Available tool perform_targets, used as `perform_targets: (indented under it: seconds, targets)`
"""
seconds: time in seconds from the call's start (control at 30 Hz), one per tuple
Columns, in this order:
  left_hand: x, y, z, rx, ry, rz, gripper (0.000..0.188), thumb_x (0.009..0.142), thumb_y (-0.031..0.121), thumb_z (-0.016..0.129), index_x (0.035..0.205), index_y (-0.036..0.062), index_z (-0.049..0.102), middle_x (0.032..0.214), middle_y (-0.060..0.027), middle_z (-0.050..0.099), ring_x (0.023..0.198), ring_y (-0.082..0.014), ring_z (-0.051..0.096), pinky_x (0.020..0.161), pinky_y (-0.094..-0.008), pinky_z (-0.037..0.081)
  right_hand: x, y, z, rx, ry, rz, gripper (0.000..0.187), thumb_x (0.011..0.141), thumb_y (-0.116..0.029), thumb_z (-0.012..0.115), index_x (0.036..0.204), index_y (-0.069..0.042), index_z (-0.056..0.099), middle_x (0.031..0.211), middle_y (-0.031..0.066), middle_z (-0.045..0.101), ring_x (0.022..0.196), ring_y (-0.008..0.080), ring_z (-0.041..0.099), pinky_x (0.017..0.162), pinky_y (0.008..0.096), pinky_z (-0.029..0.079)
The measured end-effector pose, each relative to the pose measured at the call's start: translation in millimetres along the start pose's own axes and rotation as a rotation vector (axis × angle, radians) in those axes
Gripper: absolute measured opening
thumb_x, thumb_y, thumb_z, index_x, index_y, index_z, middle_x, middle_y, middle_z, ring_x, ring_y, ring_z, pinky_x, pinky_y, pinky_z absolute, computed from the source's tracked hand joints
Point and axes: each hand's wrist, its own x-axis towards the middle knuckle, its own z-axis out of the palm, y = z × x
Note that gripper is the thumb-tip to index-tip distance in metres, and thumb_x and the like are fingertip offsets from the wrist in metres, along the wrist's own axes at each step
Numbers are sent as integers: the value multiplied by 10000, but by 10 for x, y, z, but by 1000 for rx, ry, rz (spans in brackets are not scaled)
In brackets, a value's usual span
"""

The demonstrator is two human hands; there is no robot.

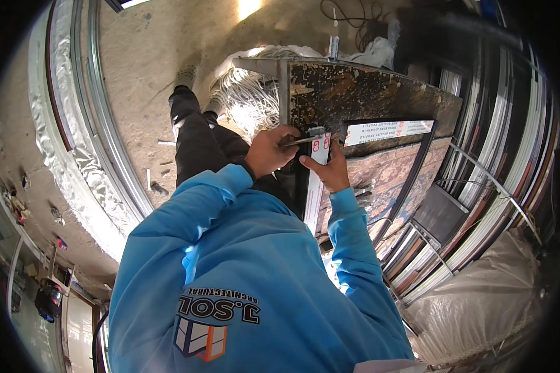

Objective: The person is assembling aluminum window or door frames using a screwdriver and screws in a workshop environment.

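A dark frame of metal profiles with white printed film (389, 132) lies on the worn workbench. My left hand (270, 152) is closed around a slim metal tool (302, 142), perhaps a screwdriver. Its shaft reaches right across the end of the near profile (315, 186), by the frame's corner. Just right of that tip, my right hand (331, 169) grips this profile, thumb on its film and fingers curled round the far side. A small silvery piece (316, 131) sits at the corner beside the tool; its exact kind is too small to tell.
The bench (367, 93) has a scuffed dark top and a patterned, worn board (395, 174). Long profiles (479, 186) are racked at the right, above plastic sheeting (479, 304). Wrapped profiles (68, 168) lie along the left floor. A white cord bundle (249, 99) lies beside the bench.
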Motion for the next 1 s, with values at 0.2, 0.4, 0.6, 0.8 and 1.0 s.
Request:
perform_targets:
  seconds: [0.2,0.4,0.6,0.8,1.0]
  targets:
    - [-42,-25,93,-30,56,-52,337,838,80,771,1161,40,686,717,-47,635,652,-77,564,606,-281,478,-1,-63,13,-18,-2,-17,637,716,-222,930,1194,9,578,1070,100,684,961,173,651,857,335,540]
    - [-19,-196,150,-70,62,-13,290,849,97,758,1124,20,713,744,-32,655,672,-68,567,619,-265,492,49,73,12,68,-12,15,642,709,-212,930,1197,5,574,1073,93,679,957,170,651,855,333,542]
    - [20,-140,113,36,57,6,277,818,161,773,1047,18,710,745,-76,671,666,-110,612,626,-289,511,62,73,15,61,-15,-33,630,710,-198,923,1189,9,570,1075,97,677,955,174,649,851,336,541]
    - [-59,-66,-169,126,7,152,197,819,160,763,947,31,686,719,-87,668,620,-124,617,579,-305,497,-22,81,31,37,40,-16,624,707,-216,926,1169,11,574,1084,121,668,958,195,646,855,354,537]
    - [669,579,-496,449,53,292,208,808,223,706,945,67,705,769,-189,688,692,-335,698,619,-460,544,-103,-48,230,-109,178,-99,744,707,-224,917,1252,54,495,1117,171,624,1008,274,635,882,396,524]
